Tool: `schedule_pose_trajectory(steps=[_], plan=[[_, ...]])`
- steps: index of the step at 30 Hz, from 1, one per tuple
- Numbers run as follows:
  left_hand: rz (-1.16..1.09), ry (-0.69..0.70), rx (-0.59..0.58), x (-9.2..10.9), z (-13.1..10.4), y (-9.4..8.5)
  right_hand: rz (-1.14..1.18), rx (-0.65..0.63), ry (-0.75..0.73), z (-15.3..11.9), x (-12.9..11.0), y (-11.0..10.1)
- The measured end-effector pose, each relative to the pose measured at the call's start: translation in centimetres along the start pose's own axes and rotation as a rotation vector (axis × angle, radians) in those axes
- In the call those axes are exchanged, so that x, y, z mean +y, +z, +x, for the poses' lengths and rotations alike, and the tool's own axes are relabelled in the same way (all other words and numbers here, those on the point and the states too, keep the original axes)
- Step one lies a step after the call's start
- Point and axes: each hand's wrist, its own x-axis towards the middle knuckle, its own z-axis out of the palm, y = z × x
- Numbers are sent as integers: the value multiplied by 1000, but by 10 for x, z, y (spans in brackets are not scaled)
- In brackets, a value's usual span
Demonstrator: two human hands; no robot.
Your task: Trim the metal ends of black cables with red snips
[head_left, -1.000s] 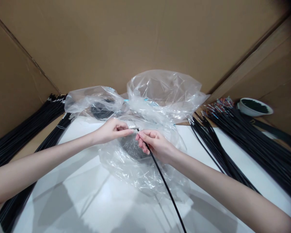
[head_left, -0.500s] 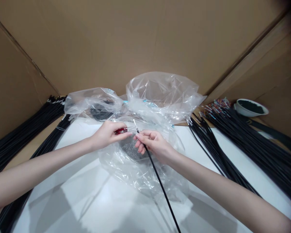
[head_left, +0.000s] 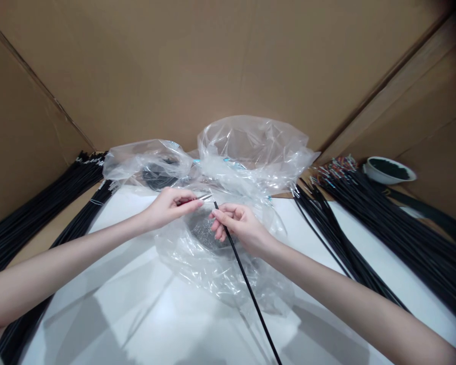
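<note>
My right hand [head_left: 231, 223] pinches a long black cable [head_left: 247, 284] close to its upper end, and the cable runs down toward the bottom edge. A short light tip shows at the cable's top. Just left of it, my left hand [head_left: 175, 205] is closed round a small tool [head_left: 204, 196] with thin metal tips, which point at the cable end. Whether the tips touch it cannot be made out. Beneath both hands lies a clear plastic bag [head_left: 216, 276] with a grey, speckled mass [head_left: 207, 230] in its opening.
Bundles of black cable lie at the left [head_left: 45, 203] and right [head_left: 395, 228]. A white bowl [head_left: 387, 177] with dark contents stands at back right. More clear plastic [head_left: 254, 142] is heaped before the cardboard wall [head_left: 213, 66].
The tool in my left hand has turned, so its red handle no longer shows. The white piece above the cable end looks much shorter. My right hand has hardly moved.
</note>
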Motion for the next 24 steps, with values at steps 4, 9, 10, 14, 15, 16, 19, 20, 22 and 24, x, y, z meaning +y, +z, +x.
schedule_pose_trajectory(steps=[4,9,10,14,15,16,19,20,22,24], plan=[[77,-28,46,2,-4,-10,-23,36,-23,-3,-3,-1],[213,49,8,3,-11,-13,-88,100,-62,-9,-11,2],[225,51,0,4,-12,-14,-102,94,-77,-10,-14,2],[193,34,-25,15,-22,-22,-166,99,-219,-22,-42,0],[190,28,-17,17,-25,-26,-187,124,-263,-27,-55,-2],[197,19,2,18,-30,-32,-215,158,-311,-33,-70,-6],[263,-8,102,14,-49,-54,-365,327,-431,-50,-119,-27],[294,-20,135,10,-58,-63,-420,389,-462,-55,-133,-38],[370,-90,205,-4,-81,-80,-541,522,-482,-63,-154,-65],[392,-180,268,-19,-107,-94,-725,627,-414,-66,-160,-98]])
